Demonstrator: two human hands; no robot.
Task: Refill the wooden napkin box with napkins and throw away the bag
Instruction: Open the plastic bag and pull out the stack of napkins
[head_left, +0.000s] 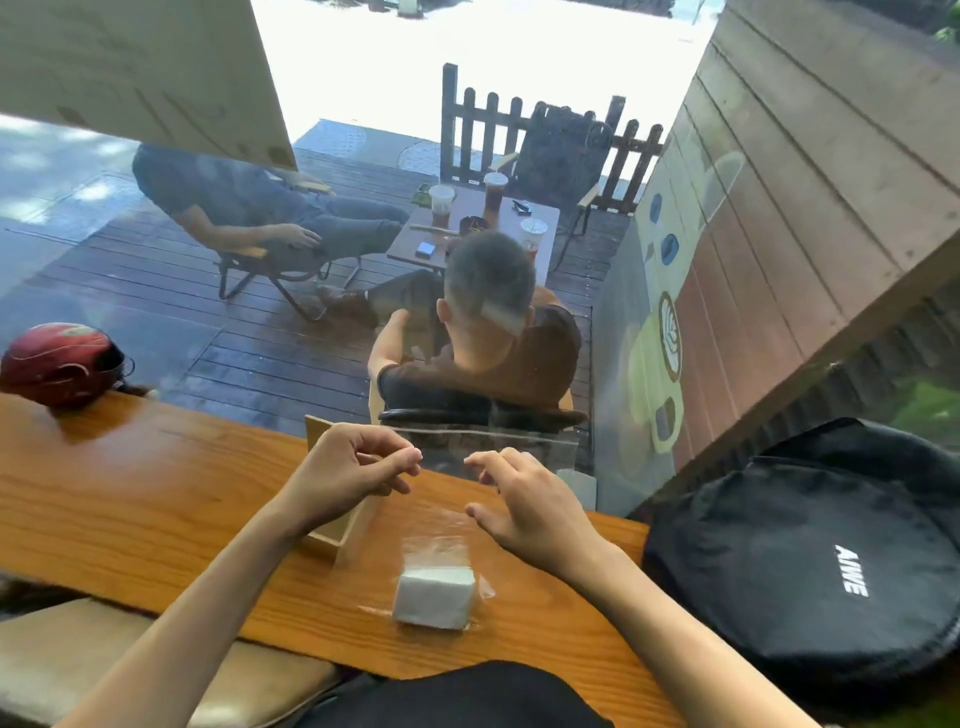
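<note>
Closest to me on the wooden counter (130, 499) is the stack of white napkins (435, 597), sitting at the bottom of a clear plastic bag (441, 545). The bag stands up from the stack toward the window, and its top edge with the seal strip is up by my fingertips.

My right hand (524, 509) is just above and behind the stack, fingers spread and loosely curled near the bag's upper edge. The plastic is see-through enough that I honestly can't tell if I'm actually pinching it or just touching it. My left hand (348, 473) is up on the other side, thumb and forefinger nearly pinched together at the bag's top left corner. Same deal, can't say for sure there's plastic between them.

The wooden napkin box (343, 530) is right under my left wrist, just left of the bag, open on top. What's inside is hidden by my hand.

Off to the right a black backpack (810, 561) leans at the counter's end. Far left on the counter sits a red helmet (60, 364). Beyond the glass, two people sit on a deck around a small table (540, 218) with drink cups.
</note>
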